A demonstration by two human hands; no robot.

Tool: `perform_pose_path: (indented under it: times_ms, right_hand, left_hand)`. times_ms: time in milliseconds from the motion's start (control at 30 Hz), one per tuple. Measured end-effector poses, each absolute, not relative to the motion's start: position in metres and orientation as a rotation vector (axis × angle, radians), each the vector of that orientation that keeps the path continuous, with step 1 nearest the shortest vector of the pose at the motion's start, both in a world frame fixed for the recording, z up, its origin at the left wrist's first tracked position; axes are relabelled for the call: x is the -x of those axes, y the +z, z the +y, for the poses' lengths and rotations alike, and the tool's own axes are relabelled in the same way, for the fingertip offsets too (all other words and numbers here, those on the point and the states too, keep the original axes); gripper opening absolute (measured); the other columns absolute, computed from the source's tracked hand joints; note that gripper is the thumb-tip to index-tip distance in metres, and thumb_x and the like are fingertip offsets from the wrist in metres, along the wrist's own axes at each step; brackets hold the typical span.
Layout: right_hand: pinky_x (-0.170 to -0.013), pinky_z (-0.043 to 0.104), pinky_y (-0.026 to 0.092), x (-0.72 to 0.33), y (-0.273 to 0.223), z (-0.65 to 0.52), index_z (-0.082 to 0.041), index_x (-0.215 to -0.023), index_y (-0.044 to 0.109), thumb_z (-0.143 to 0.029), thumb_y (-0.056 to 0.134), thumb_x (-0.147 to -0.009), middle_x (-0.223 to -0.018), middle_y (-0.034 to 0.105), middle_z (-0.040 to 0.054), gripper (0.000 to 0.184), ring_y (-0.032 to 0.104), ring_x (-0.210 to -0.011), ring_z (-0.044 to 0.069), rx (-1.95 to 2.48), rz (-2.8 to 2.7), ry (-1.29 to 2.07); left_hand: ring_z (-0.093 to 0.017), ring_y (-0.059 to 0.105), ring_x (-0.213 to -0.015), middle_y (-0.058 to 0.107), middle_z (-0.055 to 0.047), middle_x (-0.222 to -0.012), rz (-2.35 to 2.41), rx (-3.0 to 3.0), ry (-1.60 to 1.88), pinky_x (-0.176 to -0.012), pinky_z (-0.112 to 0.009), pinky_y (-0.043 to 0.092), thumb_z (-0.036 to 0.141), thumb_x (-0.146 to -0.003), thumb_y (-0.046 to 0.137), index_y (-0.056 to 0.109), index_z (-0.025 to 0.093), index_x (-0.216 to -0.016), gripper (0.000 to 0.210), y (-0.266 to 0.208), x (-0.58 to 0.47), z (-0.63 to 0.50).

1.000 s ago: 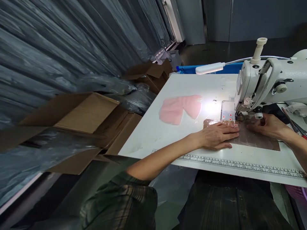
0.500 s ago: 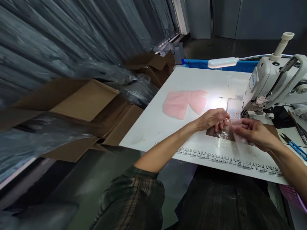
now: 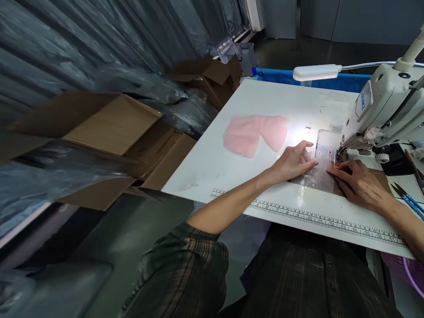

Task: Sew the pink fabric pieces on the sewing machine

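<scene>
Translucent sheet (image 3: 318, 180) lies right of centre frame; we find the left hand (image 3: 291, 162) with thumb and forefinger parted, the right hand (image 3: 357, 183) at the sheet's edge, grip undeterminable.

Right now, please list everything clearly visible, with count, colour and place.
Table: 1, white, centre
Sewing machine: 1, white, right
Lamp: 1, white, left of machine
Fabric shape: 1, pink, on table
Film: count unclear, transparent, near machine
Brown sheet: count unclear, brown, near machine
Snips: 1, blue, table's right
Cardboard boxes: 2, brown, left
Curtain: 1, grey, upper left
Basket: 1, purple, lower right
Left hand: 1, bare, at film
Right hand: 1, bare, by machine
</scene>
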State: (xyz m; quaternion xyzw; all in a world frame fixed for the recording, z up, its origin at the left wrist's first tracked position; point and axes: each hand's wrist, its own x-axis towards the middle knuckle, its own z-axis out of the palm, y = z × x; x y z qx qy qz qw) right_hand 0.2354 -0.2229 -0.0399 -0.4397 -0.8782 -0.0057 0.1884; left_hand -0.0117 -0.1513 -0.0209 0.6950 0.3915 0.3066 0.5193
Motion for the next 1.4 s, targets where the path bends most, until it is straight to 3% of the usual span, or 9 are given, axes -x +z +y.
perform_pose_path:
  times_ms: [100, 333, 567, 1033, 1267, 1400]
  right_hand:
    - [-0.077, 0.046, 0.058, -0.239, -0.040, -0.218, -0.023, -0.122, 0.071, -0.031, 0.041, -0.101, -0.100, 0.063, 0.0144, 0.037, 0.061, -0.089, 0.027, 1.244, -2.447, 0.019]
    - [-0.078, 0.040, 0.058, -0.248, -0.041, -0.218, -0.026, -0.130, 0.068, -0.035, 0.040, -0.102, -0.104, 0.064, 0.0113, 0.041, 0.064, -0.089, 0.023, 1.328, -2.239, 0.371]
    - [-0.086, 0.049, 0.054, -0.244, -0.053, -0.221, -0.026, -0.126, 0.071, -0.034, 0.042, -0.102, -0.106, 0.064, 0.0134, 0.038, 0.060, -0.095, 0.027, 1.300, -2.274, 0.171]
    - [-0.089, 0.051, 0.055, -0.241, -0.059, -0.226, -0.023, -0.128, 0.068, -0.032, 0.038, -0.103, -0.108, 0.060, 0.0155, 0.040, 0.058, -0.102, 0.030, 1.325, -2.277, 0.073]
    - [-0.089, 0.042, 0.058, -0.247, -0.039, -0.236, -0.026, -0.134, 0.065, -0.027, 0.042, -0.101, -0.112, 0.062, 0.0131, 0.040, 0.063, -0.102, 0.025, 1.346, -2.260, 0.286]
    - [-0.088, 0.039, 0.059, -0.252, -0.029, -0.240, -0.022, -0.121, 0.074, -0.021, 0.044, -0.098, -0.107, 0.064, 0.0127, 0.038, 0.066, -0.097, 0.022, 1.173, -2.384, 0.394]
  left_hand:
    - [-0.015, 0.064, -0.056, 0.070, -0.001, -0.072, 0.976, -1.685, 0.725, -0.061, -0.030, 0.048, 0.027, -0.076, 0.079, 0.058, 0.010, -0.125, 0.057, -0.020, 0.008, -0.152]
    - [-0.011, 0.060, -0.050, 0.066, 0.003, -0.069, 1.065, -1.543, 0.653, -0.055, -0.027, 0.048, 0.022, -0.078, 0.079, 0.060, 0.016, -0.119, 0.046, -0.027, 0.008, -0.145]
    - [-0.011, 0.061, -0.054, 0.065, 0.002, -0.069, 1.095, -1.481, 0.649, -0.055, -0.027, 0.049, 0.023, -0.076, 0.080, 0.059, 0.014, -0.119, 0.049, -0.026, 0.005, -0.146]
    - [-0.014, 0.063, -0.067, 0.069, -0.002, -0.080, 1.103, -1.681, 0.640, -0.065, -0.030, 0.049, 0.025, -0.073, 0.076, 0.059, 0.013, -0.124, 0.056, -0.027, 0.005, -0.153]
    - [-0.014, 0.065, -0.073, 0.070, -0.003, -0.086, 1.114, -1.697, 0.565, -0.070, -0.029, 0.052, 0.028, -0.073, 0.073, 0.054, 0.012, -0.129, 0.061, -0.024, 0.006, -0.152]
    - [-0.013, 0.064, -0.072, 0.070, -0.004, -0.087, 1.132, -1.707, 0.543, -0.069, -0.029, 0.052, 0.027, -0.073, 0.072, 0.053, 0.009, -0.129, 0.062, -0.021, 0.006, -0.153]
